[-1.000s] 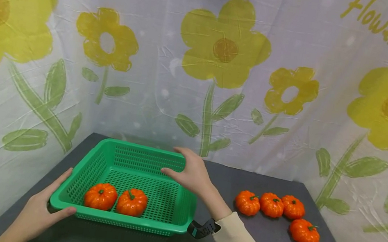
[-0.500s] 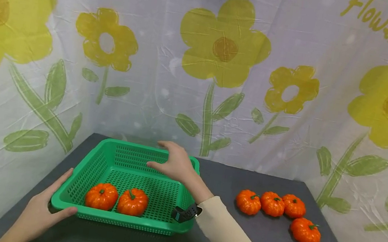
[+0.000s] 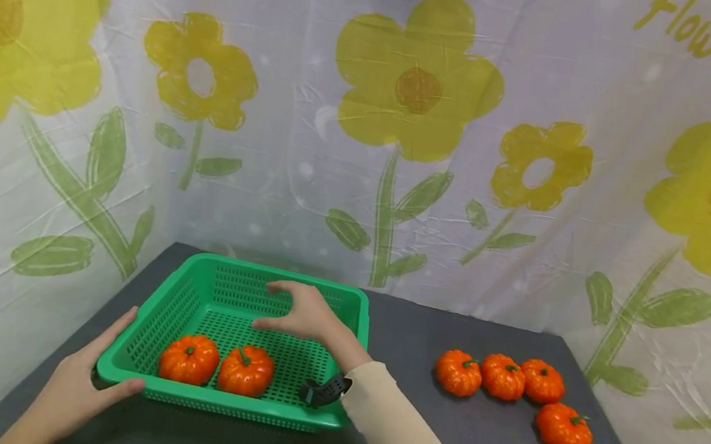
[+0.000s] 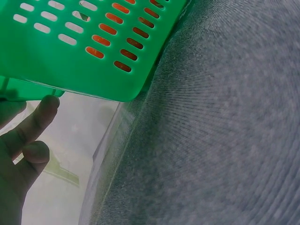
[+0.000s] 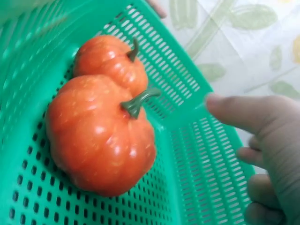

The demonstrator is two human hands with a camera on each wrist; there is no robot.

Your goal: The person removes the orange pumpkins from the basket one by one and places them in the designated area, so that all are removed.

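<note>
A green plastic basket [image 3: 198, 395] with slotted walls stands on the dark table. Inside it, along the front wall, two small orange pumpkins [image 3: 189, 360] with green stems sit side by side. My left hand [image 3: 69, 383] rests against the basket's front left corner, thumb at the front rim and fingers along the left side; the left wrist view has its fingertips right at the rim. Over the basket's right part, my right hand [image 3: 305, 312] hovers with thumb and fingers spread apart, nothing between them. In the right wrist view its extended finger [image 5: 234, 110] overlaps the basket's wall, beyond the pumpkins.
Several more orange pumpkins [image 3: 503, 377] lie on the table [image 3: 411, 412] to the right of the basket, one nearer the front. A white curtain [image 3: 278, 188] printed with yellow flowers hangs behind and along both sides of the table.
My right hand has moved left, from the basket's right rim to over its inside. The left hand stays at the corner, and the pumpkins keep their places.
</note>
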